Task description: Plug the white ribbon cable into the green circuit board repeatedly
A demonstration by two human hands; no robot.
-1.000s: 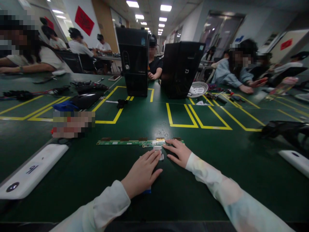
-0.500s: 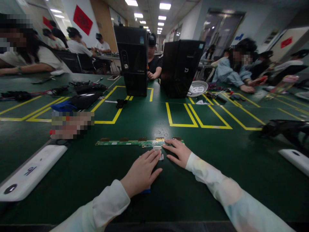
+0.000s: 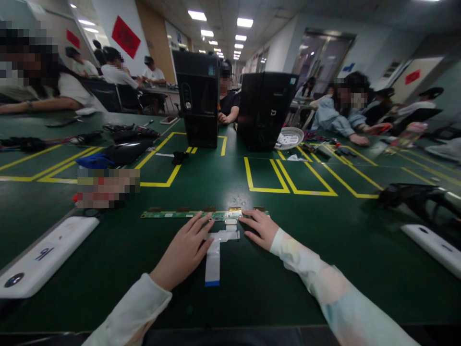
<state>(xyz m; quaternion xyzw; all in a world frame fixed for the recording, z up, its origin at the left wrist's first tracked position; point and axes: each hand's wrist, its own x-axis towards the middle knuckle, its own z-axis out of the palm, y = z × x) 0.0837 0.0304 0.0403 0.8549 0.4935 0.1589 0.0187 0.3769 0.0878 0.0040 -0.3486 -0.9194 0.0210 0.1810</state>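
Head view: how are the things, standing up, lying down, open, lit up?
Green circuit board, lying flat
Ribbon cable, lying down, blue end free
Left hand, open, fingers spread
Right hand, open, fingers spread
Left black tower, upright
Right black tower, upright
Left white device, lying down
Right white device, lying down
Ceiling lights, lit

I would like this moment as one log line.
left hand: open, at board | right hand: open, at board | cable: between hands, blue end visible

So both forearms [image 3: 139, 307] angle in from either side, left hand [image 3: 183, 250] palm-down with fingers [image 3: 202, 225] stretched forward and thumb [image 3: 205, 249] out, right hand [image 3: 261, 229] palm-down too, fingers kinda fanned leftward.
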